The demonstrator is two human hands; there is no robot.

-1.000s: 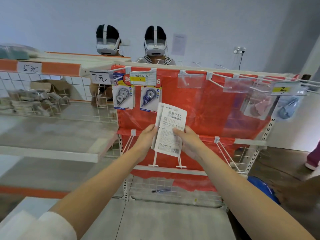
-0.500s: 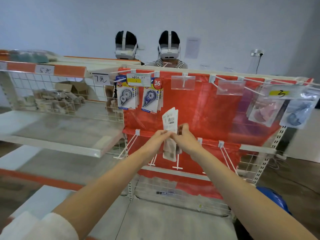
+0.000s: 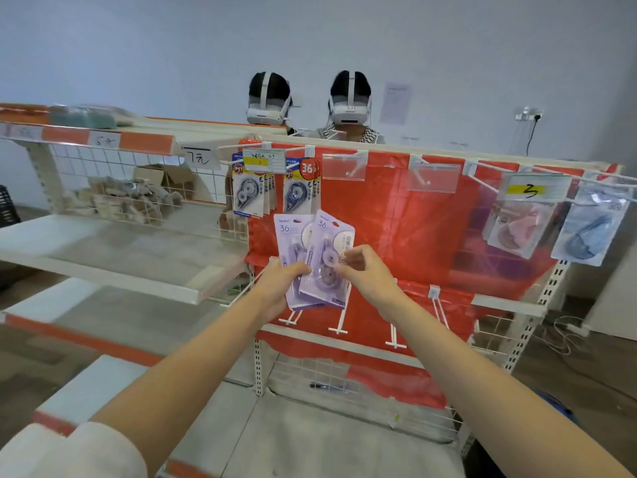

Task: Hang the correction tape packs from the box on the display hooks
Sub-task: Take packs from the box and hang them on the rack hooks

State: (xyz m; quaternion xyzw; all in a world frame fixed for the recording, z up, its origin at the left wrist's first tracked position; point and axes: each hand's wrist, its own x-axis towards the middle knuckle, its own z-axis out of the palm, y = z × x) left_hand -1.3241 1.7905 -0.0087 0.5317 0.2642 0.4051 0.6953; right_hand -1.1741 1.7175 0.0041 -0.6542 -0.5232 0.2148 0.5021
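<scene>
I hold a small fan of purple correction tape packs (image 3: 319, 250) in front of the red display panel (image 3: 406, 236). My left hand (image 3: 281, 288) grips the packs at their lower left. My right hand (image 3: 362, 270) pinches the right edge of the front pack. The packs show their printed fronts with "36". On the top row, two hooks at the left carry blue correction tape packs (image 3: 253, 193). The top hooks to their right (image 3: 348, 163) are bare, with clear label holders. A row of bare white lower hooks (image 3: 339, 326) juts out just below my hands. The box is not in view.
Pink (image 3: 517, 229) and blue (image 3: 589, 232) packs hang at the top right. A white shelf (image 3: 113, 257) with a wire back and a carton stands to the left. Two people in headsets (image 3: 350, 101) stand behind the rack. A pen (image 3: 327, 386) lies in the bottom wire basket.
The packs were turned from their white backs to their purple fronts. My hands stayed in front of the red panel, and my view pulled back and down a little.
</scene>
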